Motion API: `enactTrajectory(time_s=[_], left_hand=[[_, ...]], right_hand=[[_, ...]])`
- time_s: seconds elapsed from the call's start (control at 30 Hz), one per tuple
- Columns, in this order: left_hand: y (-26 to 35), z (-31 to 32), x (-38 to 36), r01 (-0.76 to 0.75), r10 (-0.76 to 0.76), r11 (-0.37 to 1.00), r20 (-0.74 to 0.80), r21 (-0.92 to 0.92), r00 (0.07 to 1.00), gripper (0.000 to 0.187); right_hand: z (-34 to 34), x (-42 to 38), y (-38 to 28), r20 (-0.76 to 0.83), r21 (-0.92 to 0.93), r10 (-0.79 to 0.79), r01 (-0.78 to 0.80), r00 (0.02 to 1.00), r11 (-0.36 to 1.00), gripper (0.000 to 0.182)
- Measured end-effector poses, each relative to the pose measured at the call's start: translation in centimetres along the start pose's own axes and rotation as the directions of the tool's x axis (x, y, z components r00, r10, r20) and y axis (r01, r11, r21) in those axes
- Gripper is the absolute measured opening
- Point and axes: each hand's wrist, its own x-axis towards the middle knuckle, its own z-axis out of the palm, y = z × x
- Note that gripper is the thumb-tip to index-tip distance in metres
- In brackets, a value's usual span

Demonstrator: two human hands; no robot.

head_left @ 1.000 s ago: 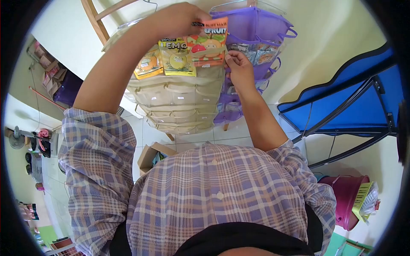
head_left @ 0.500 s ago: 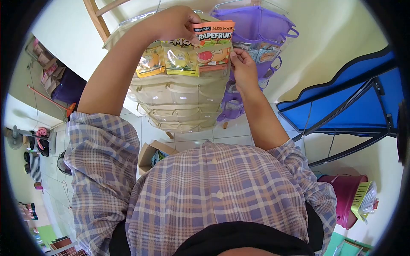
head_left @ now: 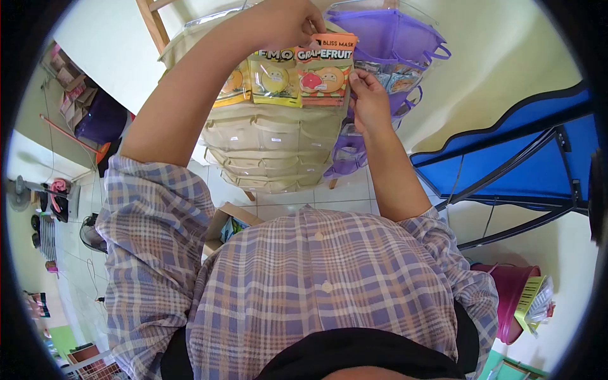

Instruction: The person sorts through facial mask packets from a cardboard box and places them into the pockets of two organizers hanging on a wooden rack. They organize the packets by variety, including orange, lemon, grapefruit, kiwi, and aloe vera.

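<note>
An orange grapefruit face mask packet (head_left: pixel 325 77) sits in a clear pocket of the beige hanging organizer (head_left: pixel 269 138). My left hand (head_left: pixel 296 24) reaches over from above, its fingers closed on the packet's upper left edge and covering part of the lettering. At the right side, my right hand (head_left: pixel 369 100) pinches the pocket's edge between thumb and fingers, close against the packet. Left of the grapefruit one, a yellow lemon mask packet (head_left: pixel 275 79) fills the neighbouring pocket. Another yellow-orange packet (head_left: pixel 234 88) is partly hidden behind my left forearm.
A purple hanging organizer (head_left: pixel 373 31) with packets in its pockets hangs to the right. An open cardboard box (head_left: pixel 218 225) stands on the floor below. Farther right are a blue panel with a black frame (head_left: pixel 506 152) and a maroon bin (head_left: pixel 510 297).
The grapefruit packet has slid lower into its pocket, its top now nearer the lemon packet's level. Both hands stay at it, and the view has shifted slightly.
</note>
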Motion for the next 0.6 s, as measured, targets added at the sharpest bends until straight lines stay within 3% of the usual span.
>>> enactTrajectory(time_s=[0.07, 0.3, 0.37, 0.47, 0.6], left_hand=[[0.0, 0.3, 0.5, -0.02, 0.031, 0.964, -0.038, 0.266, 0.999, 0.029], [0.9, 0.4, 1.1, -0.002, -0.015, 0.946, 0.05, 0.323, 0.999, 0.024], [1.6, 0.3, 1.2, -0.052, 0.047, 0.974, 0.028, 0.22, 0.999, 0.02], [-0.4, 2.4, 2.4, -0.136, 0.16, 0.942, -0.055, 0.306, 0.986, 0.02], [-0.9, 2.9, 1.8, -0.195, 0.228, 0.952, -0.123, 0.238, 0.966, 0.018]], right_hand=[[-0.1, 0.2, 0.0, -0.01, -0.017, 0.017, -0.017, 1.0, 1.0, 0.017], [-0.1, 0.3, 0.2, 0.033, 0.016, 0.002, -0.002, 0.999, 1.0, 0.015], [-0.1, 0.3, 0.2, 0.029, 0.018, 0.012, -0.013, 0.999, 1.0, 0.014], [-0.3, 0.7, 0.6, 0.017, 0.028, -0.01, 0.01, 1.0, 1.0, 0.014], [-0.4, 0.8, 0.9, -0.001, -0.053, -0.098, 0.098, 0.995, 0.994, 0.015]])
